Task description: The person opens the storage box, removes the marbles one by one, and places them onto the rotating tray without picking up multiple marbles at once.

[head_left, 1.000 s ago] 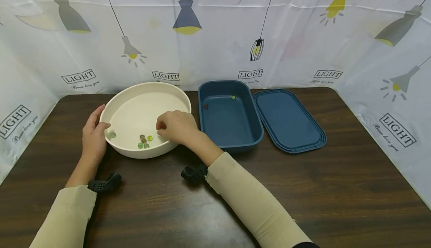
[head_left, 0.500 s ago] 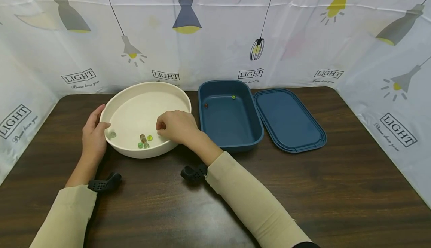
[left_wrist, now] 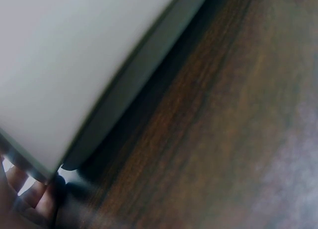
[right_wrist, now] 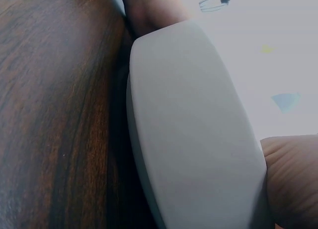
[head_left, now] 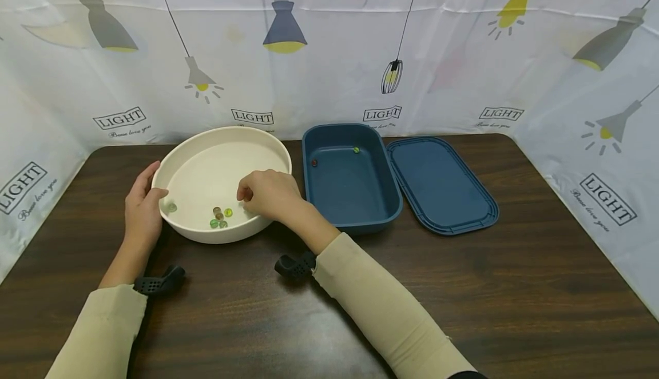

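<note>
My left hand (head_left: pixel 142 210) grips the left rim of a round cream tray (head_left: pixel 226 144), thumb over the edge and fingers outside. In the left wrist view its fingers (left_wrist: pixel 35 194) lie against the tray's wall. Reaching over the tray's near right rim, my right hand (head_left: pixel 270 195) has its fingers curled down close to the tray floor. I cannot tell whether a marble is between its fingertips. Just left of them lies a small group of glass marbles, among them a yellow-green marble (head_left: pixel 229 212) and a green marble (head_left: pixel 214 223). A pale marble (head_left: pixel 171 207) sits by the left thumb.
Right of the tray stands a deep blue rectangular box (head_left: pixel 350 196) holding a red-brown marble (head_left: pixel 314 163) and a green marble (head_left: pixel 356 150). Its blue lid (head_left: pixel 443 184) lies flat beside it. A printed cloth (head_left: pixel 329 53) hangs behind the dark wooden table (head_left: pixel 231 310).
</note>
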The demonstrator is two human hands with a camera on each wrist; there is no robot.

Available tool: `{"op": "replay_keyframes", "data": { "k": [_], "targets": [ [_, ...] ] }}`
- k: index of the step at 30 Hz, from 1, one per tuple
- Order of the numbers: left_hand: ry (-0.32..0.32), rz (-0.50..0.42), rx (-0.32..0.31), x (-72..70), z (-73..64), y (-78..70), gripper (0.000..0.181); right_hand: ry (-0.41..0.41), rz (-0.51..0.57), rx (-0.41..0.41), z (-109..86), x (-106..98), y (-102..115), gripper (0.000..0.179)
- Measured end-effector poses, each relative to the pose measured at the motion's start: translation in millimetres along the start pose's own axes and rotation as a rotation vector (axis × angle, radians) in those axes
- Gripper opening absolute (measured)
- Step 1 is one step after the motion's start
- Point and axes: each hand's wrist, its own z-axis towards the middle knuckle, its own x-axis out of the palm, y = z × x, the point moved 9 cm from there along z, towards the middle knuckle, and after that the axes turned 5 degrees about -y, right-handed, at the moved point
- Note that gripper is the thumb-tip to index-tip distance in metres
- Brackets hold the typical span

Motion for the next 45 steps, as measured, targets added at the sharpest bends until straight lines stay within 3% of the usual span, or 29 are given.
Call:
{"op": "replay_keyframes", "data": {
  "k": [11, 14, 19, 23, 30, 35, 41, 45],
  "targets": [
    [0.005, 0.021, 0.008, 0.8, 0.1, -3.4, 0.06, -0.008, 0.033, -0.003, -1.6, -5, -1, 0.006],
    [0.007, 0.027, -0.008, 0.8, -1.3, -1.0, 0.06, 0.005, 0.119, -0.037, -4.0, -12, 3, 0.01],
    [0.004, 0.007, -0.003, 1.6, -2.3, -1.4, 0.06, 0.022, 0.376, -0.101, -9.7, -42, 1, 0.017],
    [0.008, -0.004, 0.005, 2.6, -1.3, -3.5, 0.06, -0.025, 0.479, -0.045, -16.3, -69, -28, 0.02],
    [0.001, 0.002, 0.001, -0.3, -2.4, -1.2, 0.059, -0.128, 0.529, 0.082, -28.1, -95, -95, 0.027],
    [0.002, -0.004, 0.015, -2.0, -1.1, -1.6, 0.059, -0.199, 0.526, 0.146, -36.6, -108, -123, 0.029],
    [-0.003, 0.011, 0.011, -6.1, -1.9, 1.3, 0.059, -0.176, 0.506, 0.177, -33.8, -95, -136, 0.037],
    [0.012, 0.009, 0.022, -2.7, -1.8, -0.4, 0.059, -0.139, 0.411, 0.222, -32.7, -86, -146, 0.04]
  ]
}}
